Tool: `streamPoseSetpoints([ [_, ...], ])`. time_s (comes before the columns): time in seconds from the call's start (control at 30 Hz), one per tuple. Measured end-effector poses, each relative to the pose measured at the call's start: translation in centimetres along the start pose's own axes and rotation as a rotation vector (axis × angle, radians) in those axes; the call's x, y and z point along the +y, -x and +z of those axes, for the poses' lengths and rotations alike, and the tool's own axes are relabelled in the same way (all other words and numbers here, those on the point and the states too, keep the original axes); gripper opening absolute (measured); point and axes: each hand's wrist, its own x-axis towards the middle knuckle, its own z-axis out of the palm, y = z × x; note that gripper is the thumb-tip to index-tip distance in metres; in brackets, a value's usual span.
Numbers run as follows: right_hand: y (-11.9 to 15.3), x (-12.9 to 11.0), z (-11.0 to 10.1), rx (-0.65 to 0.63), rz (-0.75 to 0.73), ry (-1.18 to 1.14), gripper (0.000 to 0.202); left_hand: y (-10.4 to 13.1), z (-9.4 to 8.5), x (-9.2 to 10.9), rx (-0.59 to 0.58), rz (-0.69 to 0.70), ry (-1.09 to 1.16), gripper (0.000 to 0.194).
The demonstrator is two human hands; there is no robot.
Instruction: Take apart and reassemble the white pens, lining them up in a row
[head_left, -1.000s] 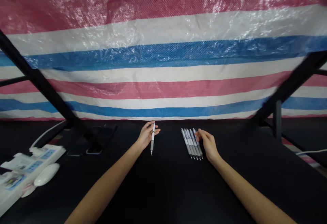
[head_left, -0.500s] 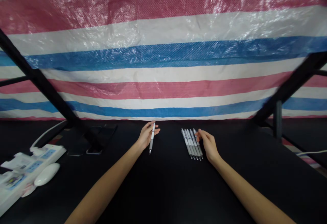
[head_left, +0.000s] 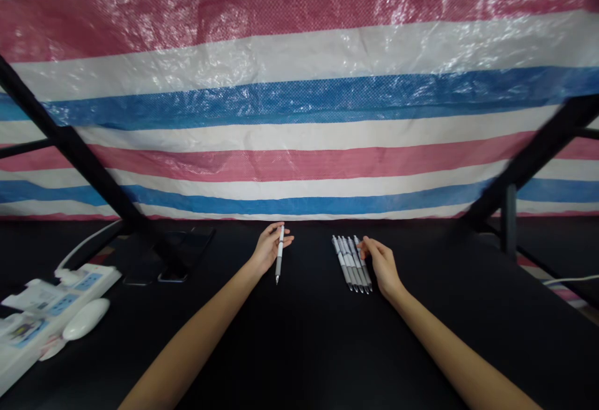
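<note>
My left hand (head_left: 267,249) pinches a white pen with a grey grip (head_left: 279,251) near its upper end; the tip points down toward me and the other fingers stretch out behind it. To the right, several matching pens (head_left: 352,264) lie side by side in a slanted row, tips toward me. My right hand (head_left: 380,263) is bent over the row's right side, its thumb and fingertips closed at the upper part of the rightmost pen (head_left: 363,268). The fingertips partly cover that pen.
Everything lies on a black tabletop (head_left: 299,347). At left are a white power strip (head_left: 88,279) with plugs and a white mouse-shaped object (head_left: 87,319). Dark flat devices (head_left: 173,273) lie by the left black post (head_left: 103,179). Another post (head_left: 519,166) slants at right, before a striped sheet (head_left: 299,166).
The pen in my left hand has tilted slightly, its tip shifting a little to the right and toward me. My right hand and the row of pens look unmoved.
</note>
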Motion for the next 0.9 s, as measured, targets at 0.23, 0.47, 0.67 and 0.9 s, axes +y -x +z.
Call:
streamPoseSetpoints([
  [0.23, 0.0, -0.1, -0.1, 0.002, -0.004, 0.011, 0.044, 0.1, 0.1, 0.0, -0.002, 0.002, 0.003, 0.009],
  [0.47, 0.0, 0.2, -0.1, -0.014, -0.014, 0.002, 0.041, 0.2, 0.2, 0.1, 0.031, 0.012, -0.010, 0.011],
  [0.67, 0.1, 0.0, 0.0, -0.052, -0.049, 0.096, 0.046, 0.1, 0.4, -0.1, 0.063, 0.054, -0.049, 0.018],
  [0.9, 1.2, -0.8, 0.4, -0.242, -0.316, 0.631, 0.029, 0.2, 0.1, -1.3, 0.013, 0.274, -0.329, 0.038],
])
